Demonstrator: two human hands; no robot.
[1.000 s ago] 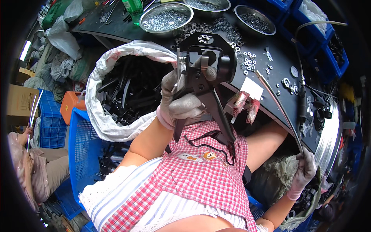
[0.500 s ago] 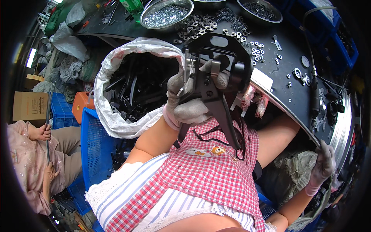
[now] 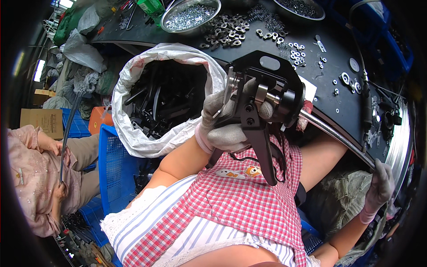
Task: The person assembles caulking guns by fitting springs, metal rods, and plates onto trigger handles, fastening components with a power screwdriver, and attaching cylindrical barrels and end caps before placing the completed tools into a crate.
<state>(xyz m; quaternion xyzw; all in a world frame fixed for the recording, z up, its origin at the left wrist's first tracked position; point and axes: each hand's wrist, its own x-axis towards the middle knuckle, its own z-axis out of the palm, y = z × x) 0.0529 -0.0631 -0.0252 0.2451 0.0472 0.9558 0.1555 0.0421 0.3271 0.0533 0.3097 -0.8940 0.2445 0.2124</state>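
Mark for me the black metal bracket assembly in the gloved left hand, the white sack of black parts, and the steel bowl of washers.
black bracket assembly [image 3: 262, 95]: head view, its upper plate.
white sack [image 3: 133, 138]: head view, its outer wall.
steel bowl [image 3: 168, 27]: head view, its left rim.

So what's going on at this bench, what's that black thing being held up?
A seated person in a checked apron holds a black metal tool assembly with a long handle up in the gloved left hand, fingers wrapped around its body. The gloved right hand hangs low at the bench edge, near a metal rod. Beside the knees stands a white sack full of black parts. The dark bench carries loose washers and a steel bowl of small hardware. Another person sits to the left.
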